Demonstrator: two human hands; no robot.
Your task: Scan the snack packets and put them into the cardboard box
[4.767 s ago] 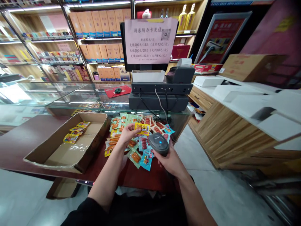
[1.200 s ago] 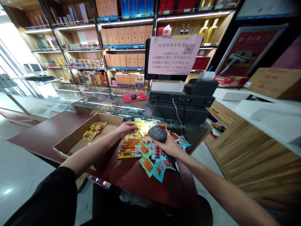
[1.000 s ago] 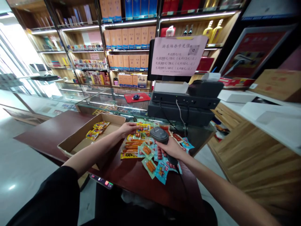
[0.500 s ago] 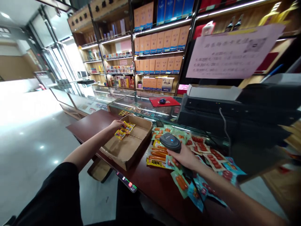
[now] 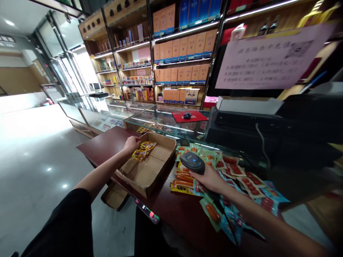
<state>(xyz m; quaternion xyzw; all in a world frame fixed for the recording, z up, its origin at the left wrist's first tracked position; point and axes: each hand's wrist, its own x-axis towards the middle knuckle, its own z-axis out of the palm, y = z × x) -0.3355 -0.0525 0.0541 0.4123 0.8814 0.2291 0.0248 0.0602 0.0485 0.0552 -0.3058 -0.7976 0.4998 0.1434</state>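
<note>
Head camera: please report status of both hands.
Left hand beside shiny yellow packets in brown cardboard box, grip unclear. Right hand holding dark grey scanner. Scanner partly hides multicoloured sausage packets.

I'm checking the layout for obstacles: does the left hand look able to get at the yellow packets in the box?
Likely yes: the left hand is right beside the yellow packets, and the box is open on top, with nothing seen in between.
</note>
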